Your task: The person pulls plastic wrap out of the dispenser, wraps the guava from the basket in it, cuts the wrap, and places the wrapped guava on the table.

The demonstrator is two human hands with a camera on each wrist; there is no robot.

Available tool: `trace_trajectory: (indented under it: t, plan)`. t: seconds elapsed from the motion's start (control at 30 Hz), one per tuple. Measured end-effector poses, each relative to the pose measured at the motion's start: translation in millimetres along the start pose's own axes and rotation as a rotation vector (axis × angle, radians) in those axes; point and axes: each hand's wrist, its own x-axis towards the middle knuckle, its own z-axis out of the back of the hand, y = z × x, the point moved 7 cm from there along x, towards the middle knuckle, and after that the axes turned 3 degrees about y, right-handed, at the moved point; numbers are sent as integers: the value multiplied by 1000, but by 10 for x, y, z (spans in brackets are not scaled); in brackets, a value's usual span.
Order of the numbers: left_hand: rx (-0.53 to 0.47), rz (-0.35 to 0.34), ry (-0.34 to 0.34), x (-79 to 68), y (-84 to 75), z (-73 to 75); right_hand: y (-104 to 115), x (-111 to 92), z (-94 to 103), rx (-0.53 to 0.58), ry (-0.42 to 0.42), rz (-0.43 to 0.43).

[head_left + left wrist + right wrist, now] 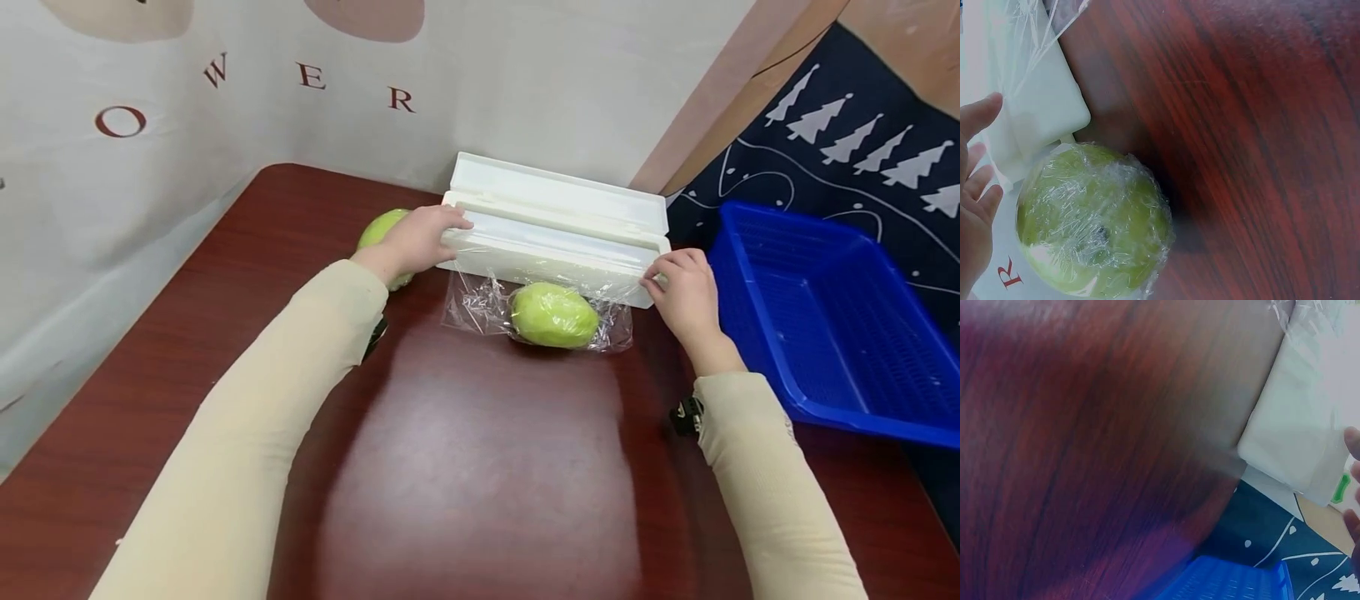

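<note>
A long white cling film dispenser box stands with its lid raised. Clear film runs from it over the front wall, down to and around an oval green fruit on the table. My left hand reaches over the box's left end, fingers extended, thumb apart from them. At the right end my right hand has thumb and fingertips bent together, pinching the film's edge by the front corner. A second green fruit, wrapped in film, sits under my left wrist, partly hidden in the head view.
A blue plastic basket stands at the right, beside my right forearm. Behind the box rises a pale wall covering with red letters. The dark red wooden table extends toward me, its left edge showing.
</note>
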Motion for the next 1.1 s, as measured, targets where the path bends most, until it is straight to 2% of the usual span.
trace_trajectory:
  t: [0.1,0.17,0.37,0.47,0.57,0.67,0.77,0.9,0.97,1.0,1.1]
  plan:
    - [5,-31,-19,-16,-40,-3,39,-11,26,17,-1,29]
    - [7,-53,-23,-28,-70,-18,53,-27,36,30,29,20]
    - [-26,-106,-60,-80,-113,-33,-26,-117,15,135,132,-54]
    - [-63,-90,-51,-109,-105,-40,-60,-150,-32,214,171,-75]
    - [-147,-52,36,-133,-95,-112,-43,-172,-93,284,226,-69]
    - [-265,-14,193,-168,-114,-226,16,-190,-131,323,291,-43]
    - [-342,11,350,-219,-153,-320,59,-207,-138,329,335,-34]
    - [-394,41,495,-292,-218,-359,82,-222,-136,318,359,-47]
    - [-381,47,517,-296,-264,-362,95,-219,-133,299,354,-48]
    - [-369,42,504,-279,-300,-354,104,-214,-130,286,347,-46]
    - [-309,17,388,-166,-449,-318,150,-171,-109,249,300,-35]
